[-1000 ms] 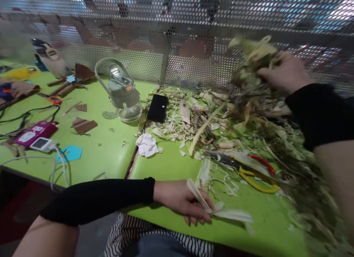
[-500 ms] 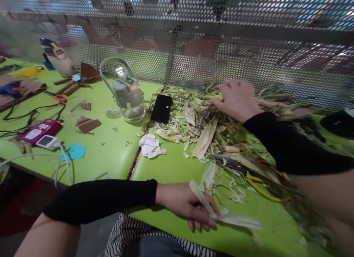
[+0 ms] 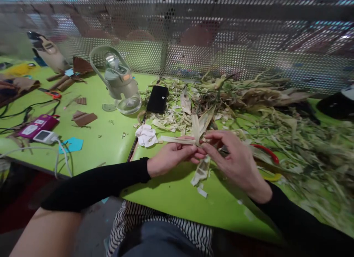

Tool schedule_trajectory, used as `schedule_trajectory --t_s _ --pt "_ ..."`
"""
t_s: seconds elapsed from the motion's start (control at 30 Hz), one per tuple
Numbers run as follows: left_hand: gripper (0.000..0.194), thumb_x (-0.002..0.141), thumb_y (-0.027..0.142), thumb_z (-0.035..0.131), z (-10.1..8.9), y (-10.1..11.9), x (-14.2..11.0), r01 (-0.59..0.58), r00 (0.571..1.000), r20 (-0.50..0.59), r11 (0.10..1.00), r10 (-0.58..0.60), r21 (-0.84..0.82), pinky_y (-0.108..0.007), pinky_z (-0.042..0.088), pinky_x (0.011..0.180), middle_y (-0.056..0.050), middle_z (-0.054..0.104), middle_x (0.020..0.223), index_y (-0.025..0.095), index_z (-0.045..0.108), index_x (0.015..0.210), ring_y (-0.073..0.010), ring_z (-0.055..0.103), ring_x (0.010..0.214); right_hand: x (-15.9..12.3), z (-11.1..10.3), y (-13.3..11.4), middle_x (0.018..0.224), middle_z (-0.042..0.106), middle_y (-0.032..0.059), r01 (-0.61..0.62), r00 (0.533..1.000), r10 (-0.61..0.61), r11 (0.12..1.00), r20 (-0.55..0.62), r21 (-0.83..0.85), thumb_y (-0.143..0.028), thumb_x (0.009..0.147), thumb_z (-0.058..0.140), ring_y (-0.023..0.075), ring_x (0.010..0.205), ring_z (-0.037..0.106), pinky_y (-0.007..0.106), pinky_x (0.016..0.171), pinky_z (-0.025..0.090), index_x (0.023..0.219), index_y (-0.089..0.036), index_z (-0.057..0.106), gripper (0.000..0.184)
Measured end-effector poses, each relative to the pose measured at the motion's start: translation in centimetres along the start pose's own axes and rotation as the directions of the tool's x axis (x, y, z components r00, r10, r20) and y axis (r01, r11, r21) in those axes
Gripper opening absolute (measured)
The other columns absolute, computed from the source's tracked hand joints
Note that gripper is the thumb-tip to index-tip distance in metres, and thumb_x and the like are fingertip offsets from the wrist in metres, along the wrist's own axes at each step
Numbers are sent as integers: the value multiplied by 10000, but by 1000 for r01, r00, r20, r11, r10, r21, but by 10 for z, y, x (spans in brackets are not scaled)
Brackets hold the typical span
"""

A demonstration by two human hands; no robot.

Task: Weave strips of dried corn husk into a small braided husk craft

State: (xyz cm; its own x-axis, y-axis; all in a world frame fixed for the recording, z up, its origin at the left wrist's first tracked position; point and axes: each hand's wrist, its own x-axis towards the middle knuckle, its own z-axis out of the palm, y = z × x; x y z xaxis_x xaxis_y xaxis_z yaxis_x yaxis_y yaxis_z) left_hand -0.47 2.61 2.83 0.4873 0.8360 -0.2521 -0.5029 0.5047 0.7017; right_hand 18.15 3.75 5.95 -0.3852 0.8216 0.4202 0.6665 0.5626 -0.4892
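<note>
My left hand (image 3: 173, 155) pinches pale corn husk strips (image 3: 178, 140) over the near part of the green table. One strip points left and another stands up from the fingertips. My right hand (image 3: 238, 163) meets it from the right, thumb and fingers closed at the same crossing point of the strips. What exactly sits between the right fingertips is partly hidden. Below the hands lies a loose piece of husk (image 3: 200, 172), with a small white scrap (image 3: 202, 191) near it. Behind them spreads a heap of dried husks (image 3: 249, 96) and shreds.
A red-handled tool (image 3: 267, 152) and a yellow handle (image 3: 272, 177) lie among the husks at right. Crumpled tissue (image 3: 146, 135), a black phone (image 3: 157, 99) and a clear bottle (image 3: 121, 85) stand left of the heap. A perforated metal screen (image 3: 177, 39) borders the back.
My right hand has come back from the husk heap toward me and joined the left. My left hand has lifted up and slightly left, turning the strips.
</note>
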Motion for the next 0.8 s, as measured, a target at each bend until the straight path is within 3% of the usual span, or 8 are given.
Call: schedule_trajectory --t_s 0.07,0.23,0.37,0.47,0.67,0.8 --pt "112 937 140 621 0 -3 0 25 1000 14 999 -25 23 -286 537 823 -54 732 837 72 704 904 -104 675 777 -10 8 7 1007 719 89 -57 998 56 997 30 42 -419 958 577 268 843 679 426 683 549 1047 -291 635 167" --pt "154 929 198 655 -3 -7 1 61 994 87 996 -66 57 -270 545 757 -69 727 817 72 703 853 -94 656 687 -16 8 13 1103 745 97 -177 971 151 975 186 133 -493 991 502 266 943 705 425 787 563 1161 -260 619 311" --pt "165 905 232 689 -6 -7 1 50 992 111 994 -60 97 -261 546 734 -67 724 815 74 702 859 -88 646 670 -10 3 16 819 728 45 -138 953 90 979 291 148 -493 1009 452 217 730 672 362 670 524 906 -257 637 317" --pt "161 871 230 723 -8 -7 1 20 995 92 987 -35 159 -260 541 737 -53 722 835 75 693 900 -86 648 698 -8 1 15 721 681 27 -84 959 41 986 282 142 -474 1008 457 197 652 632 337 613 481 791 -255 619 348" --pt "248 879 298 722 -11 1 1 -32 999 34 952 23 303 -244 497 686 -56 721 859 74 660 966 -87 641 728 -10 -6 9 648 629 10 -104 962 58 982 267 160 -513 1008 468 183 561 568 330 540 429 777 -266 602 364" --pt "245 901 311 692 -11 6 2 13 999 34 937 -26 349 -257 510 699 -61 716 854 69 660 922 -79 626 705 -8 -6 12 649 623 12 -122 961 74 978 265 172 -578 991 474 189 557 554 339 521 423 786 -270 610 394"
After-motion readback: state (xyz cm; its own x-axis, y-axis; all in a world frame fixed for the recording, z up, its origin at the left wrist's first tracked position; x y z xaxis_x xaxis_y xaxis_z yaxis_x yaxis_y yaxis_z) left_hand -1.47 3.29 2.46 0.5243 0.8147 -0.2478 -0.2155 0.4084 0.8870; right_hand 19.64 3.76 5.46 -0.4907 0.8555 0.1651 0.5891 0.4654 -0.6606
